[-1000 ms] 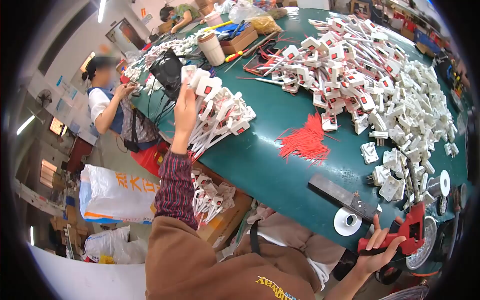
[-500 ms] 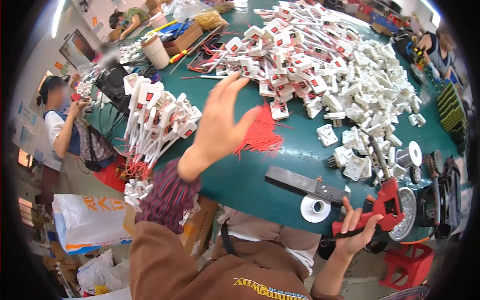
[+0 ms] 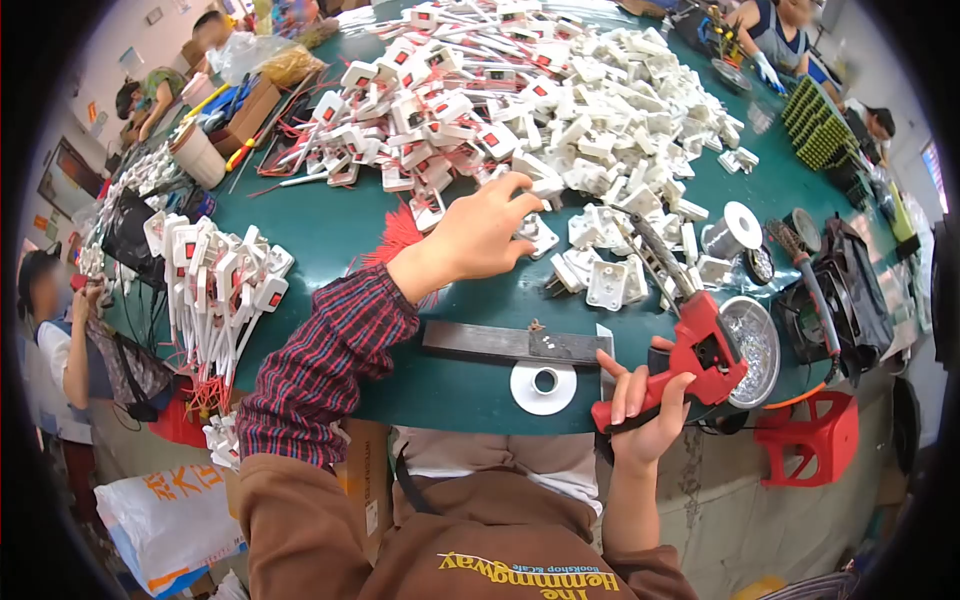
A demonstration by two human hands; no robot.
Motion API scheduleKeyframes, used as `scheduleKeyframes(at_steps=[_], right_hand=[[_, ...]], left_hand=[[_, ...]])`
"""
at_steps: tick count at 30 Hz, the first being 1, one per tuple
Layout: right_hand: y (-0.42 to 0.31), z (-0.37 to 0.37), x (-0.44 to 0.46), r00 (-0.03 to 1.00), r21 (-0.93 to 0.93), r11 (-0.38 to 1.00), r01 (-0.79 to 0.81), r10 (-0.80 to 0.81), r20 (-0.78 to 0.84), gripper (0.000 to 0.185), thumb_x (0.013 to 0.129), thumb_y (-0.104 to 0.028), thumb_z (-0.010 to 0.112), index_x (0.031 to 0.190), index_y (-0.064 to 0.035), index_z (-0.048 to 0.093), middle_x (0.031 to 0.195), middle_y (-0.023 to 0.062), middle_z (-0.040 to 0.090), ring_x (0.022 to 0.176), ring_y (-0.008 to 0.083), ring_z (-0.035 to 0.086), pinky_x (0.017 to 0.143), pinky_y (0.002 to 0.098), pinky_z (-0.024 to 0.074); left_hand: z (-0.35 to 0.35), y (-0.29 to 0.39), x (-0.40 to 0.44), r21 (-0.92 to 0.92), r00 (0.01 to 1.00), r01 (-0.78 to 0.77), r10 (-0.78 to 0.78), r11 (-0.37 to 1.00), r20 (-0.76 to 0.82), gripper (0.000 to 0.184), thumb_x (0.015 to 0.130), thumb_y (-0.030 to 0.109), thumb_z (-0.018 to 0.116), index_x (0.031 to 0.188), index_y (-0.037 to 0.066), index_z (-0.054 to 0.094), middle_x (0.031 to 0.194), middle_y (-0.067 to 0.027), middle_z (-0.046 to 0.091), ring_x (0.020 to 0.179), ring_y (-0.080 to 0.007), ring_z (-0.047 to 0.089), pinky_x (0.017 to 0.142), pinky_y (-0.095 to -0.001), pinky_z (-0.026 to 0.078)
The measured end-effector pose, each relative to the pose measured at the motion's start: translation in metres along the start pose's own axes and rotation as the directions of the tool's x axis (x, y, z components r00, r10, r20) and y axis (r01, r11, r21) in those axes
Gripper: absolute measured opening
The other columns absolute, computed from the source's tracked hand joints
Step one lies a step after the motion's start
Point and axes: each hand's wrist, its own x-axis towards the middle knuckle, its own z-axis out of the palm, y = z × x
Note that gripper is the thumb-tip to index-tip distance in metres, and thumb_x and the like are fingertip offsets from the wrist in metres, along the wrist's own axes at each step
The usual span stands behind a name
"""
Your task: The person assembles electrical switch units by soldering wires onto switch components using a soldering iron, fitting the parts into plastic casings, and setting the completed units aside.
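My left hand (image 3: 478, 232) reaches over the green table (image 3: 330, 235), fingers apart and curved above a white plastic part (image 3: 536, 236) at the pile's near edge. Whether a fingertip touches it I cannot tell. Partly under my wrist lies a bundle of red wires (image 3: 402, 236). My right hand (image 3: 648, 408) is wrapped round the handle of a red soldering gun (image 3: 708, 352) at the table's front edge. Beyond my hands spreads a big pile of white plugs (image 3: 620, 120), mixed at left with wired white housings (image 3: 420, 110).
Near me lie a dark metal bar (image 3: 480, 341) and a white spool (image 3: 543, 387). At right stand a solder reel (image 3: 732, 230) and a round metal dish (image 3: 752, 345). A stack of wired parts (image 3: 215, 280) is at left. Other people work around the table.
My left hand has left the stack of wired parts and moved right to the near edge of the pile. The view has turned right. My right hand still holds the soldering gun.
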Motion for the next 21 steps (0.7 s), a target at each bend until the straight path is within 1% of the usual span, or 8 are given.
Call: scheduleKeyframes(at_steps=[3,7,9,12,15,17,19,21], right_hand=[[0.001,0.000,-0.001,1.000,0.011,1.000,0.003,-0.003,-0.001,0.052,0.098,-0.040,0.044,0.125,0.0040,0.038,0.047,0.0004,0.038,0.038,0.0121,0.041,0.089,0.0529,0.0483],[0.000,-0.003,-0.002,0.999,0.085,0.996,-0.032,0.030,0.033,0.047,0.097,-0.034,0.048,0.124,0.0038,0.038,0.048,0.0010,0.040,0.041,0.0153,0.047,0.092,0.0542,0.0454],[-0.003,-0.002,-0.002,0.998,0.071,0.996,-0.046,0.043,0.044,0.047,0.097,-0.033,0.048,0.123,0.0042,0.037,0.049,0.0019,0.042,0.042,0.0156,0.048,0.094,0.0550,0.0442],[-0.005,-0.003,-0.001,0.997,0.057,0.997,-0.057,0.053,0.055,0.045,0.098,-0.033,0.046,0.123,0.0036,0.036,0.051,0.0022,0.043,0.042,0.0153,0.048,0.095,0.0549,0.0435],[-0.004,-0.003,-0.003,0.997,0.045,0.998,-0.053,0.051,0.049,0.045,0.098,-0.034,0.046,0.123,0.0032,0.036,0.050,0.0018,0.043,0.042,0.0149,0.048,0.094,0.0551,0.0436],[-0.003,-0.004,-0.003,0.998,0.041,0.998,-0.048,0.046,0.049,0.046,0.098,-0.034,0.046,0.123,0.0030,0.036,0.050,0.0017,0.043,0.042,0.0147,0.048,0.094,0.0552,0.0438],[-0.002,-0.005,-0.004,0.998,0.033,0.999,-0.015,0.013,0.060,0.047,0.097,-0.035,0.047,0.123,0.0029,0.037,0.050,0.0016,0.043,0.042,0.0147,0.048,0.093,0.0551,0.0441],[-0.001,-0.004,-0.003,0.997,-0.041,0.999,-0.014,0.017,0.071,0.053,0.098,-0.045,0.040,0.123,0.0020,0.038,0.049,0.0001,0.039,0.039,0.0122,0.044,0.091,0.0529,0.0468]], left_hand=[[0.004,-0.001,0.003,0.104,0.998,0.019,-0.025,0.994,0.049,0.037,0.075,0.014,0.072,0.109,0.010,0.059,0.114,-0.0112,0.050,0.099,-0.0316,0.056,0.076,-0.0403,0.049],[0.008,0.003,0.001,0.052,0.985,0.126,-0.131,0.991,0.109,0.031,0.078,0.017,0.069,0.105,0.010,0.055,0.107,-0.0129,0.051,0.099,-0.0332,0.056,0.075,-0.0432,0.050],[0.013,-0.005,-0.001,0.066,0.997,0.047,-0.052,0.997,0.063,0.027,0.080,0.018,0.068,0.098,0.006,0.053,0.102,-0.0140,0.053,0.096,-0.0351,0.056,0.077,-0.0435,0.047],[0.012,0.008,-0.007,0.086,0.988,0.121,-0.128,0.989,0.081,0.029,0.079,0.016,0.069,0.098,0.004,0.051,0.101,-0.0155,0.055,0.091,-0.0356,0.058,0.074,-0.0439,0.048],[0.006,0.013,-0.012,-0.021,0.974,0.118,-0.120,0.993,-0.190,0.033,0.077,0.004,0.066,0.105,0.004,0.049,0.098,-0.0182,0.056,0.079,-0.0360,0.059,0.066,-0.0426,0.049],[-0.009,0.021,-0.013,-0.279,0.942,0.236,-0.290,0.931,-0.171,0.040,0.074,-0.002,0.064,0.110,0.004,0.049,0.098,-0.0169,0.058,0.081,-0.0339,0.059,0.069,-0.0401,0.049],[-0.021,0.038,-0.022,-0.315,0.928,0.227,-0.303,0.921,-0.216,0.040,0.073,-0.003,0.064,0.110,0.003,0.050,0.098,-0.0158,0.058,0.083,-0.0326,0.058,0.071,-0.0389,0.048],[-0.030,0.055,-0.036,-0.346,0.910,0.234,-0.330,0.909,-0.251,0.041,0.072,-0.005,0.064,0.111,0.002,0.051,0.098,-0.0148,0.058,0.084,-0.0314,0.058,0.073,-0.0377,0.048]])
